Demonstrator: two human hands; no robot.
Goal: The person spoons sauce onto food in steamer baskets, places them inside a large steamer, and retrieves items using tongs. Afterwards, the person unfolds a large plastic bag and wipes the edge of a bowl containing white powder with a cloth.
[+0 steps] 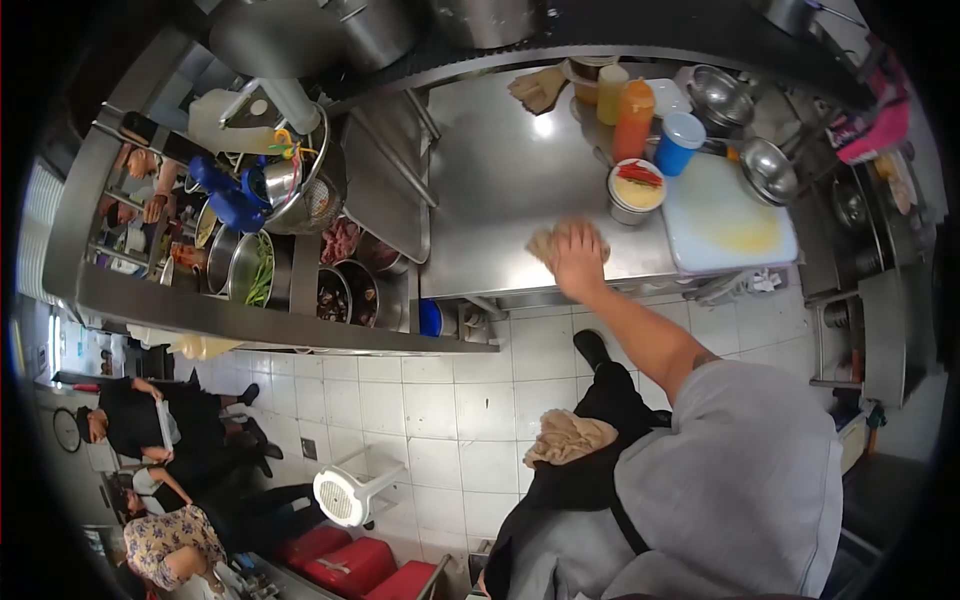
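Through this head view I cannot find the left hand, and the palm side of the right hand (577, 258) is hidden from me. Its fingers lie stretched over a bunched beige cloth (541, 247); I cannot tell whether they pinch it or only press it down. The cloth sits left of the white cutting board (728, 206), on the steel table (490, 180), partly covered by the hand. I read the right arm (650, 325) as reaching out nearly straight from below the board, palm down, sleeve ending above the elbow.

Just beside the board's left edge I have a tub (636, 205) with something pale yellow inside; I can't identify the red pieces on top. A blue container (681, 143) stands at the board's far left corner, hiding part of what is behind it, with an orange bottle (633, 120) farther left.
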